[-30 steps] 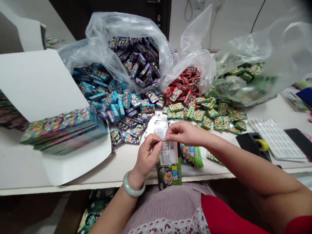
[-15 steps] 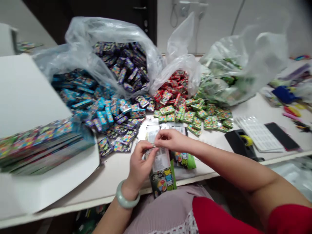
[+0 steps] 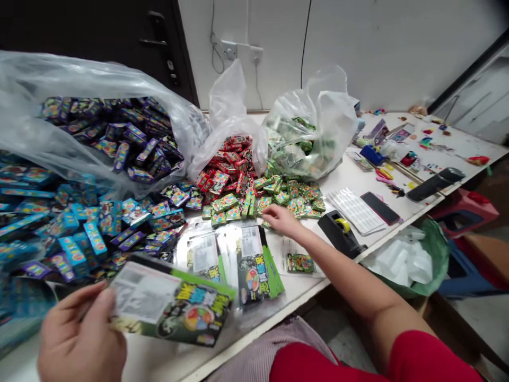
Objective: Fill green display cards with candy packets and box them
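1. At the far left, a big heap of blue boxes (image 3: 75, 236) spills across the white worktop (image 3: 449, 143). Behind it, purple boxes (image 3: 131, 138) lie in a clear plastic bag (image 3: 40, 69).
2. Next come red boxes (image 3: 226, 172), pouring out of a second clear bag (image 3: 228, 101).
3. Small green boxes (image 3: 294, 193) lie in a low pile, and more fill a third clear bag (image 3: 330, 101) behind them.
4. In front of the boxes, flat packets (image 3: 250, 265) lie side by side on the worktop.
5. To the right sit a black tape holder (image 3: 338, 231) with yellow tape, a white sheet with rows of little squares (image 3: 356, 211), and a black phone (image 3: 379, 208).
6. At the far right, a green bag (image 3: 433, 254) with white foam (image 3: 401, 262) in it sits just past the worktop edge.
7. The packet in hand (image 3: 170, 302) is flat, green and black. It has a bright color wheel and a pale gray panel with print.
8. The left hand (image 3: 81, 334) pinches the packet's left end and holds it up, a bit tilted, over the worktop.
9. The right hand (image 3: 282, 220) is open, with its fingers reaching out. It holds nothing and is well apart from the packet, near the green boxes.
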The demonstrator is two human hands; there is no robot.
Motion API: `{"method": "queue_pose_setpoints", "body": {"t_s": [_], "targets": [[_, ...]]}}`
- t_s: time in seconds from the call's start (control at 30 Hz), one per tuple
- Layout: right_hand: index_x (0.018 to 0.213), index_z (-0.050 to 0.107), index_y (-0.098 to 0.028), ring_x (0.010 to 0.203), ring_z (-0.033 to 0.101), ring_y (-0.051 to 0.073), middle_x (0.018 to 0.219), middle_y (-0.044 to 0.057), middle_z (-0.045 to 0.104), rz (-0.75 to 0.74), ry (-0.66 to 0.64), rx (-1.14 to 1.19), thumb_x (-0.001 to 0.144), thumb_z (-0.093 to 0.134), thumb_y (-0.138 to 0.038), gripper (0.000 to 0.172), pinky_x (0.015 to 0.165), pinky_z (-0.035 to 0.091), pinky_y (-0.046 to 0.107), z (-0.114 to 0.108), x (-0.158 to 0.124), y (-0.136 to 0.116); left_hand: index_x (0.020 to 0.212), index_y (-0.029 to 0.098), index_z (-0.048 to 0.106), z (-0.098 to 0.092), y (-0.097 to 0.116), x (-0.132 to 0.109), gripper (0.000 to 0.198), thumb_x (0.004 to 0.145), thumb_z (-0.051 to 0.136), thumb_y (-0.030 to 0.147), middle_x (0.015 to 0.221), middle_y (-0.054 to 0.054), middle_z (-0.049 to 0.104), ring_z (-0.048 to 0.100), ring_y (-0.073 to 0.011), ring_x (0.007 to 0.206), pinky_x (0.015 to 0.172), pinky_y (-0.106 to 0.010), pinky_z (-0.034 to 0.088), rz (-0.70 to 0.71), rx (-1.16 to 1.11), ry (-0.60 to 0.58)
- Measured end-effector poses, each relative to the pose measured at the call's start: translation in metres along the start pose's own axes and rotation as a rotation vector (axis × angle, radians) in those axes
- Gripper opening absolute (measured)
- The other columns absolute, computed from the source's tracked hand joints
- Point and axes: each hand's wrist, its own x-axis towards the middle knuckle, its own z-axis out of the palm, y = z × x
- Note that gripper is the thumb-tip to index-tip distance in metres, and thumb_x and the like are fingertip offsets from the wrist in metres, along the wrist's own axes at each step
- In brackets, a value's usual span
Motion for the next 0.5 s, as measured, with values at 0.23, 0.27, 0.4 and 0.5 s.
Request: {"method": "queue_pose_setpoints", "body": {"t_s": [0.23, 0.27, 0.4, 0.5], "targets": [[0.114, 0.062, -0.012, 0.12, 0.049, 0.027, 0.128, 0.018, 0.055, 0.001, 0.085, -0.266, 0.086, 0.062, -0.018, 0.028, 0.102, 0.035, 0.037, -0.001, -0.003, 0.065, 0.089, 0.039, 0.066, 0.001, -0.042, -0.022, 0.026, 0.066, 0.079, 0.036, 0.083, 0.009, 0.071, 0.067, -0.0213, 0.075, 0.065, -0.043, 0.059, -0.555, -0.19, -0.07], [0.111, 0.063, -0.012, 0.119, 0.049, 0.026, 0.125, 0.017, 0.057, -0.006, 0.087, -0.284, 0.088, 0.06, -0.017, 0.024, 0.102, 0.035, 0.037, 0.003, -0.005, 0.066, 0.091, 0.04, 0.065, -0.002, -0.047, -0.028, 0.03, 0.064, 0.08, 0.037, 0.084, 0.009, 0.071, 0.067, -0.0225, 0.078, 0.067, -0.044, 0.059, -0.544, -0.129, -0.121], [0.102, 0.062, -0.011, 0.12, 0.047, 0.026, 0.121, 0.018, 0.056, -0.032, 0.1, -0.319, 0.088, 0.059, -0.021, 0.018, 0.102, 0.035, 0.037, 0.006, -0.007, 0.071, 0.091, 0.04, 0.064, -0.024, -0.062, -0.037, 0.033, 0.062, 0.075, 0.052, 0.085, 0.004, 0.065, 0.066, -0.0284, 0.08, 0.064, -0.046, 0.059, -0.318, 0.247, -0.34], [0.114, 0.058, -0.012, 0.131, 0.038, 0.027, 0.138, 0.019, 0.045, -0.07, 0.055, -0.316, 0.08, 0.069, -0.028, 0.039, 0.107, 0.032, 0.037, -0.003, 0.0, 0.075, 0.103, 0.038, 0.061, -0.028, -0.059, -0.029, 0.041, 0.068, 0.068, 0.058, 0.099, -0.001, 0.062, 0.064, -0.0324, 0.091, 0.072, -0.05, 0.058, 0.019, 0.507, -0.419]]}}
